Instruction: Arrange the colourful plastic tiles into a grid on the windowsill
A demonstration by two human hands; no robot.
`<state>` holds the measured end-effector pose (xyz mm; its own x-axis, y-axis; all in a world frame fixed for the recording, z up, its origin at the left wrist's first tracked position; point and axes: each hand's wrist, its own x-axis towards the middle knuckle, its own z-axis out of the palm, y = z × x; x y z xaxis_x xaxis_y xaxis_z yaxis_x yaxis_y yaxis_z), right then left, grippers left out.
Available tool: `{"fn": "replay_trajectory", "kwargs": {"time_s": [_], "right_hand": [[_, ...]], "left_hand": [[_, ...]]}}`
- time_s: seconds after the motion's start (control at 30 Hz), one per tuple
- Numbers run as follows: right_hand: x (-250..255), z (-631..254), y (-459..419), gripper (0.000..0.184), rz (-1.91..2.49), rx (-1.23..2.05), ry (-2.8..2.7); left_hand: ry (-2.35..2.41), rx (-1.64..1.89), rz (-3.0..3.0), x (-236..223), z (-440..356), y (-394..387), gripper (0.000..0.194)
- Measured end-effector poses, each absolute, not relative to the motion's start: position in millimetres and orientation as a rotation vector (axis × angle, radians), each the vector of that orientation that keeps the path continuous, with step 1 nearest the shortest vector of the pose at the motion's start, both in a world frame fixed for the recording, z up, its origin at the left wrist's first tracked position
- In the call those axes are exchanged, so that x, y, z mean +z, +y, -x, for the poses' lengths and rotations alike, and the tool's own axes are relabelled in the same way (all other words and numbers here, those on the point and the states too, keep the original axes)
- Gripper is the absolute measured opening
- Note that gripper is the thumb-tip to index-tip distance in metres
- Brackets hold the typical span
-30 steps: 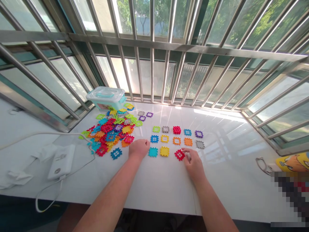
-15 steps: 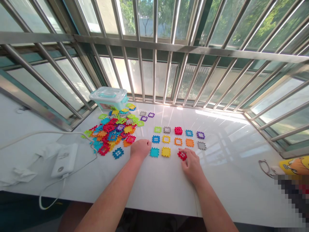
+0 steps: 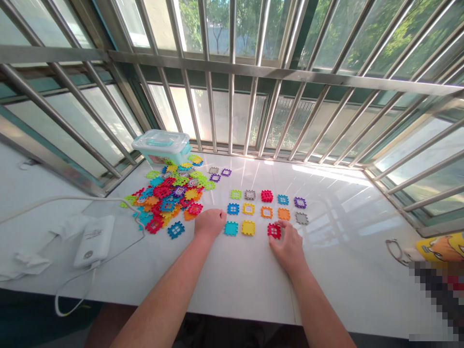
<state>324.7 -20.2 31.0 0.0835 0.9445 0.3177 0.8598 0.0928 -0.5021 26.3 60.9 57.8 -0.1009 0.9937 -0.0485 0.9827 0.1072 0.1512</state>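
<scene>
My right hand lies on the white table with its fingers apart, touching the right side of a red square waffle-edged plastic tile. That tile sits in the third row of a loose grid of coloured tiles, next to a yellow tile and a teal tile. My left hand rests curled on the table, between a blue tile and the teal one. Nothing shows in its fingers. A heap of mixed tiles lies to its left.
A plastic storage box with a pale teal lid stands behind the heap, against steel window bars. A white power bank with a white cable lies at the left. A yellow cushion sits at the far right.
The red tile has turned and shifted slightly right, and now sits squarely in line with its row. My right hand has moved around it. My left hand has barely moved.
</scene>
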Motion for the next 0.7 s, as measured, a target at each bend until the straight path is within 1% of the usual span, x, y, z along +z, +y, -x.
{"fn": "replay_trajectory", "kwargs": {"time_s": [0.2, 0.5, 0.7], "right_hand": [[29, -325, -21, 0.065, 1.881, 0.143, -1.703], [31, -327, -23, 0.063, 1.841, 0.203, -1.684], [43, -333, -22, 0.067, 1.767, 0.303, -1.667]], "left_hand": [[2.223, 0.120, -2.014, 57, -26, 61, 0.054], [2.211, 0.124, -2.020, 58, -25, 60, 0.054], [2.208, 0.155, -2.004, 58, -25, 60, 0.052]]}}
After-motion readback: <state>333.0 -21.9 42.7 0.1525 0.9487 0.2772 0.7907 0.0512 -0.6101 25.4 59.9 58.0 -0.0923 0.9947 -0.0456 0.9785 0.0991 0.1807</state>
